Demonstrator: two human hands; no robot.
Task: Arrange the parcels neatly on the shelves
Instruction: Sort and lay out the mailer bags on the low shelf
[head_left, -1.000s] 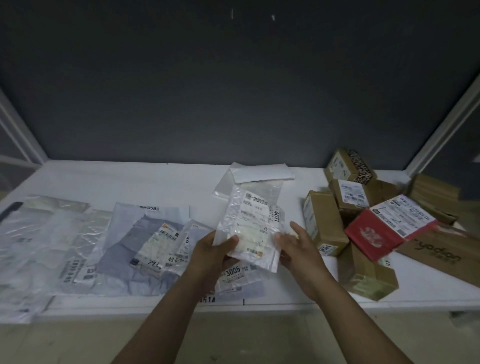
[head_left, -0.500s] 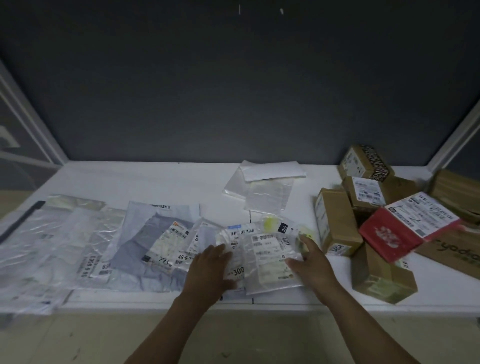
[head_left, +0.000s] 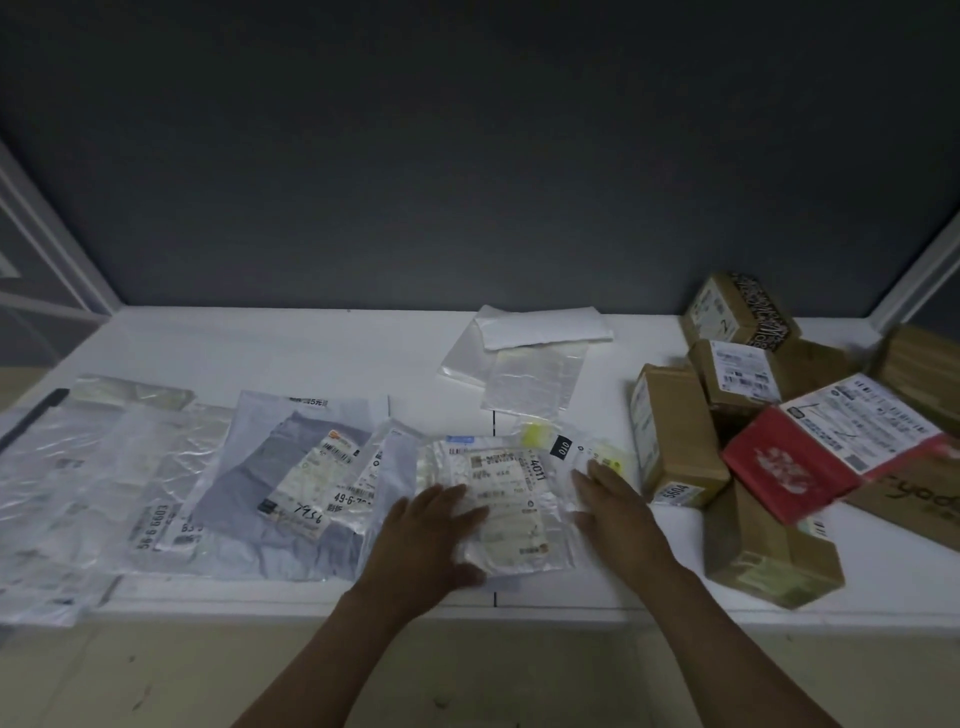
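A clear plastic parcel bag with a white label marked 4011 (head_left: 511, 499) lies flat on the white shelf (head_left: 291, 348), on top of other bags near the front edge. My left hand (head_left: 428, 535) rests flat on its left side, fingers spread. Its right edge is under the straight fingers of my right hand (head_left: 615, 501). A row of flat plastic mailers (head_left: 156, 478) stretches to the left, among them a grey-blue one (head_left: 270, 467). A small bag with a yellow item (head_left: 550, 441) peeks out behind the 4011 parcel.
Several brown cardboard boxes (head_left: 675, 441) and a red box (head_left: 810, 457) are piled loosely at the right end. Two clear bags and a white envelope (head_left: 535, 358) lie mid-shelf toward the back. White shelf posts (head_left: 52, 249) stand at both sides, and a dark wall is behind.
The labelled bag was held upright in both hands; it has come down flat onto the pile, and both hands now lie flat on it.
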